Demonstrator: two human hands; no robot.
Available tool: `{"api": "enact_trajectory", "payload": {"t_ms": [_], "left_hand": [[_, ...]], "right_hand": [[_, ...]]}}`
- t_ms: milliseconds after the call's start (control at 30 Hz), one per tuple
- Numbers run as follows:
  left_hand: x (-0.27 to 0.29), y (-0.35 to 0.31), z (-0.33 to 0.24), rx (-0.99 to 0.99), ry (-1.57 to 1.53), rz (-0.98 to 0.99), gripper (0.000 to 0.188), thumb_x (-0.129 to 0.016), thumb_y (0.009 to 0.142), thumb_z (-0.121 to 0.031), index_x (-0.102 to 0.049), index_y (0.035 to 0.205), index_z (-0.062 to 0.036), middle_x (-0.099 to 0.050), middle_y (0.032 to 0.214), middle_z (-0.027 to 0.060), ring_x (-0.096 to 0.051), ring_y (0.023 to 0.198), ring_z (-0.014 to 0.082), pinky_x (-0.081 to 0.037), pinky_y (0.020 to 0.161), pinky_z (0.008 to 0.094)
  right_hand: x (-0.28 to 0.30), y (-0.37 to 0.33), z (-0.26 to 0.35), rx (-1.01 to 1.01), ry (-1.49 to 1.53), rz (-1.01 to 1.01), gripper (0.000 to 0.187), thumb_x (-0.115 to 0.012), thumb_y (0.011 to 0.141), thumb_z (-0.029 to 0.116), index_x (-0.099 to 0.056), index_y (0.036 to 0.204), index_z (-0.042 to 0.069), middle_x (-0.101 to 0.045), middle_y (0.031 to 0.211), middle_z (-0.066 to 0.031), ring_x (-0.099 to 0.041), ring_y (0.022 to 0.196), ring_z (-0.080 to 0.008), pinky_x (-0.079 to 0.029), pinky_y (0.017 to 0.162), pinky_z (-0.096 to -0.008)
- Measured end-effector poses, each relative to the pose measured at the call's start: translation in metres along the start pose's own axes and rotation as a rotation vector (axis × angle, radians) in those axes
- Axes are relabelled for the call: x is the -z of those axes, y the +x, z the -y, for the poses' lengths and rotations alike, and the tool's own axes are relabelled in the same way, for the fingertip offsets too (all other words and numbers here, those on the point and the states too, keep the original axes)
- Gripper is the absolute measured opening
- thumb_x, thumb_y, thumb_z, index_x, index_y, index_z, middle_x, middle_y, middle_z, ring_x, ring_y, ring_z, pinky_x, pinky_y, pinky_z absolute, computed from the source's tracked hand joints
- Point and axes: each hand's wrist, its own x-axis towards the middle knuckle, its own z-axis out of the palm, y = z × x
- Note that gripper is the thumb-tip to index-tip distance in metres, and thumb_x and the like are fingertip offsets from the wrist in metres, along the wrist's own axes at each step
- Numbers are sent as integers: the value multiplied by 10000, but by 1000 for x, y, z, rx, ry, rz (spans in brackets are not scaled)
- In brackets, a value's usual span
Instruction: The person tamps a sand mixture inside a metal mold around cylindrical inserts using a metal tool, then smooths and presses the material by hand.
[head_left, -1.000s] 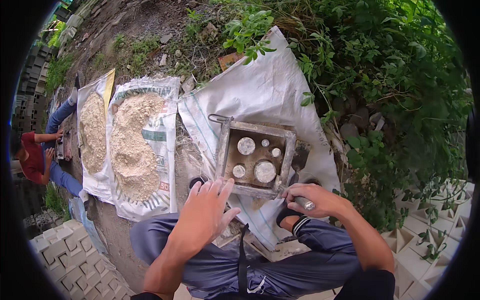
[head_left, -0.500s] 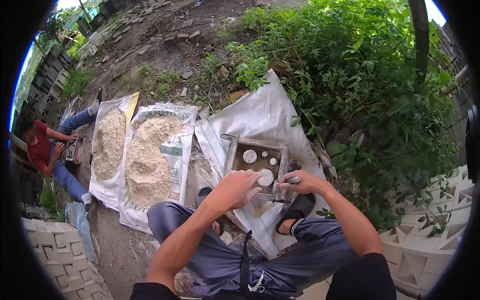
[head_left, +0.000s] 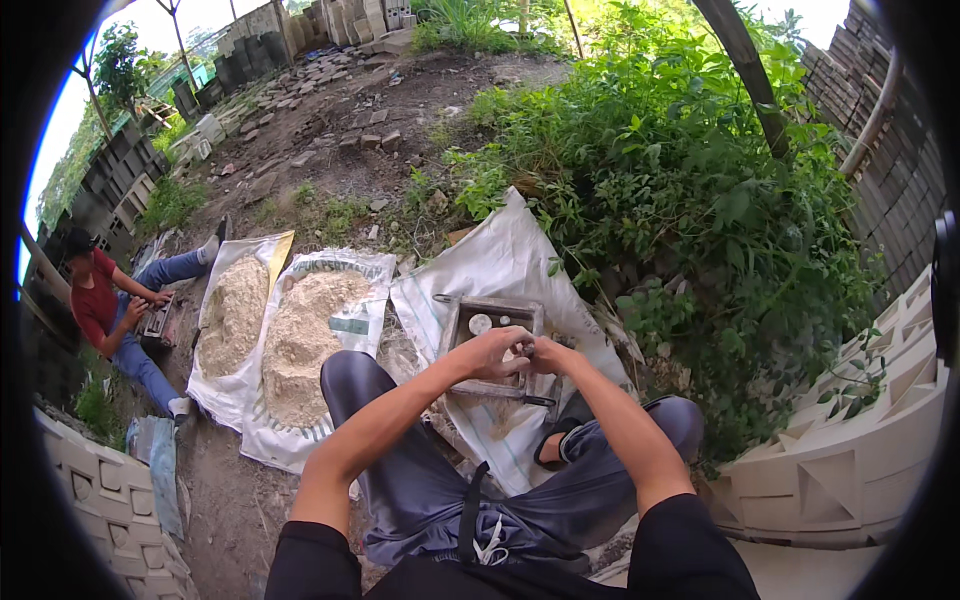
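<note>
A square metal-framed mould (head_left: 458,326) sits on the white woven sack before me. Inside it show a pale round disc (head_left: 480,323) and a smaller round piece (head_left: 504,321); my hands cover the rest of the cavity. My left hand (head_left: 497,353) is over the mould's near half, its fingers curled toward the right. Against its fingertips my right hand (head_left: 552,357) is closed, above the mould's near right corner. Whatever lies between the fingers is too small or hidden to name. A dark handle (head_left: 538,401) juts from the mould's near edge.
Two opened sacks with pale powder heaps (head_left: 310,335) (head_left: 235,310) lie to the left. Beyond them a person (head_left: 105,310) in a red shirt sits holding a similar mould (head_left: 158,318). Dense plants (head_left: 680,180) grow at right; pale patterned blocks (head_left: 810,470) stand near right.
My right hand has moved left to meet my left hand over the mould. The grey rounded handle that showed in its grip is out of sight. My view has tilted up.
</note>
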Motion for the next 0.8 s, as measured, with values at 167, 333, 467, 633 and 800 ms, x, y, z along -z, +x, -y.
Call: {"api": "enact_trajectory", "payload": {"t_ms": [167,333,467,633,800], "left_hand": [[-11,-1,-2,19,162,-115,214,-668,833,-154,-634,985,-7,-652,911,168,-637,886,343,-504,794,400],[-7,-2,-11,115,115,-124,237,-711,803,-118,-641,1005,-14,-682,945,158,-654,896,319,-513,794,387],[-11,1,-11,157,197,-143,261,-721,784,-129,-641,990,11,-678,928,172,-648,882,315,-506,785,384],[-15,-5,-16,349,392,-200,331,-728,784,-297,-638,854,13,-667,824,189,-650,788,339,-507,721,411],[-25,-24,-19,383,435,-224,389,-643,842,-420,-661,896,-36,-689,846,179,-663,830,362,-517,729,465]], "right_hand": [[-11,-5,8,35,97,-131,378,-676,826,321,-593,1071,45,-673,894,-168,-651,844,-283,-516,758,-388],[-8,-12,17,3,93,-238,292,-677,826,258,-677,982,11,-678,970,-228,-643,963,-377,-503,832,-446],[-36,-14,16,20,154,-443,291,-660,849,223,-639,1054,17,-671,964,-230,-634,962,-390,-495,808,-459],[-39,-14,11,179,151,-478,301,-548,893,96,-544,1188,36,-632,850,-122,-584,734,-219,-479,682,-362],[-36,-35,44,161,203,-509,382,-539,886,70,-519,1268,52,-669,1004,-208,-658,914,-308,-493,772,-414]]}}
